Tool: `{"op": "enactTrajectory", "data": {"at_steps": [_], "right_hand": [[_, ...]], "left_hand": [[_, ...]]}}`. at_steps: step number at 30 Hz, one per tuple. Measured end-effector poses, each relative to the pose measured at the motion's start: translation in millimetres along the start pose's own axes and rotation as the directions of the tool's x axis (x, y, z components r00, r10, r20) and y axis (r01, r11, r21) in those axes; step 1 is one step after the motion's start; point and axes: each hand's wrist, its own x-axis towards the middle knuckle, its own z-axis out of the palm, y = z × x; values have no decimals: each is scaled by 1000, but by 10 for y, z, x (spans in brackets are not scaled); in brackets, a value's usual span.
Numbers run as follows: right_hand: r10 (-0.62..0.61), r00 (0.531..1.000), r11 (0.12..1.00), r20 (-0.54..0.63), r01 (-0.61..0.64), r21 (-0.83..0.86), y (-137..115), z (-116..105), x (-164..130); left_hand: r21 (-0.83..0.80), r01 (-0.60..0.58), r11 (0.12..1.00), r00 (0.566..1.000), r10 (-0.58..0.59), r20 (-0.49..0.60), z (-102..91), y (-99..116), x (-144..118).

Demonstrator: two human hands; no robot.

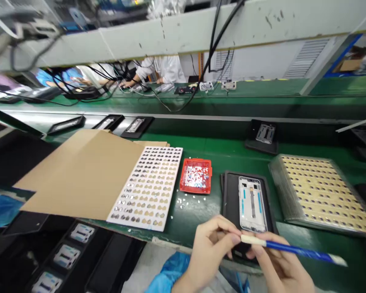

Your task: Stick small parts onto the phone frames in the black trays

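Observation:
My right hand [282, 260] grips a slim blue stick with whitish ends [299, 249], held nearly level. Its left end reaches the fingertips of my left hand [212, 248], which are pinched together; whatever lies between them is too small to make out. Just beyond both hands is a silver phone frame [246, 207] with blue strips and a dark ribbon down its middle. It lies in a black tray [231, 195], whose near edge is partly hidden by my fingers.
Left of the tray stands a red box [196, 189] of small pale scraps, some scattered beside it. Further left are a white sheet of dark and tan pieces [158, 191] and brown cardboard [79, 175]. A clear tray stack [323, 191] sits right. Several people work behind.

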Motion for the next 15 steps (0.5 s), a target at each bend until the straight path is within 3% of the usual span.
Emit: {"op": "enactTrajectory", "data": {"at_steps": [3, 7, 9, 12, 15], "right_hand": [[107, 985, 987, 132, -121, 103, -68, 74, 7], [245, 931, 896, 270, -324, 304, -121, 210, 5], [297, 906, 849, 302, -395, 352, -142, 244, -3], [323, 900, 812, 295, -423, 402, -167, 256, -24], [332, 898, 790, 290, -433, 434, -168, 257, -40]], "left_hand": [[56, -88, 995, 996, 88, 1, -73, 102, 27], [66, -76, 995, 995, 71, 74, -168, 97, 77], [114, -149, 982, 989, 147, 27, -191, 68, 58], [345, -375, 861, 918, 396, 8, -220, 43, -24], [541, -554, 633, 803, 577, 147, -262, 45, -98]]}}
